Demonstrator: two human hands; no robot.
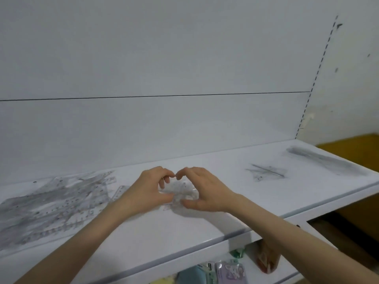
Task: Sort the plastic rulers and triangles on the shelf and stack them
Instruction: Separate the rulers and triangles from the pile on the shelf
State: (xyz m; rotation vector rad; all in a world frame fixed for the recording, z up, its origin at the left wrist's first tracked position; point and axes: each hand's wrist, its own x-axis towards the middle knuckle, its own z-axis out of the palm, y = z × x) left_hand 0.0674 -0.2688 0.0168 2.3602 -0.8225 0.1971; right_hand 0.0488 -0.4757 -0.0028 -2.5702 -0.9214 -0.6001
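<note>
On the white shelf [205,226], both hands hold a small stack of clear plastic pieces [180,191] between them at the shelf's middle. My left hand [143,193] grips its left side, fingers curled over the top. My right hand [203,189] grips the right side, thumb at the near edge. A large loose pile of clear rulers and triangles [51,206] lies at the left. A stack of clear triangles [266,173] sits at the right, and a stack of long rulers [324,160] lies farther right.
The shelf's white back panel [164,119] rises close behind the hands. A slotted upright [315,78] stands at the right. Below the shelf's front edge, packaged items [225,271] sit on a lower level. Yellow-brown floor [352,148] shows at far right.
</note>
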